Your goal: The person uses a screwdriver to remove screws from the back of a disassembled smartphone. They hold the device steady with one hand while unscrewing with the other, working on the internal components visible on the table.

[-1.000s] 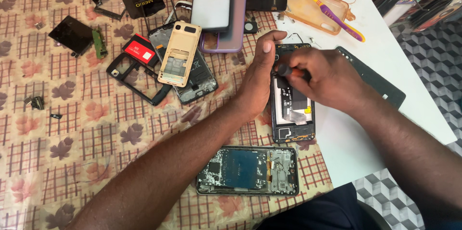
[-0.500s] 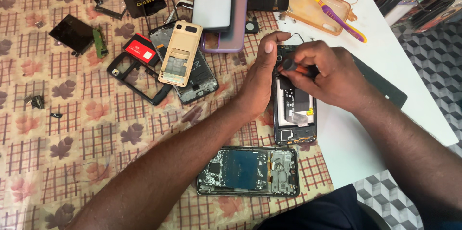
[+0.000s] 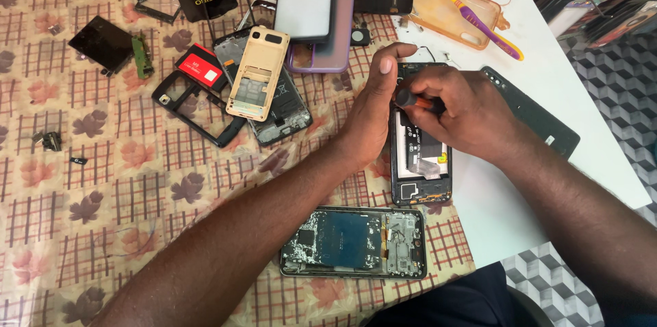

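I am working over an opened phone [image 3: 419,162] that is lying on the bench [image 3: 520,183], right at the line where the patterned cloth [image 3: 102,197] is giving way to bare white top. My left hand [image 3: 373,111] is pressing down along the left edge of the opened phone, fingers loosely curled and thumb stretched up past its top corner, steadying it rather than closing around it. My right hand [image 3: 458,111] is hovering over the upper half of the opened phone, its grip closed tight on a small screwdriver [image 3: 414,101] with a black and orange handle; the tip is hiding under my fingers, so I cannot tell what it is touching. Just below the opened phone a second stripped phone [image 3: 352,243] is lying crosswise. Left of the opened phone a tan phone back [image 3: 258,73] is resting on a dark frame. Up and right of it a toothbrush [image 3: 472,15] is lying on a clear orange case [image 3: 438,8].
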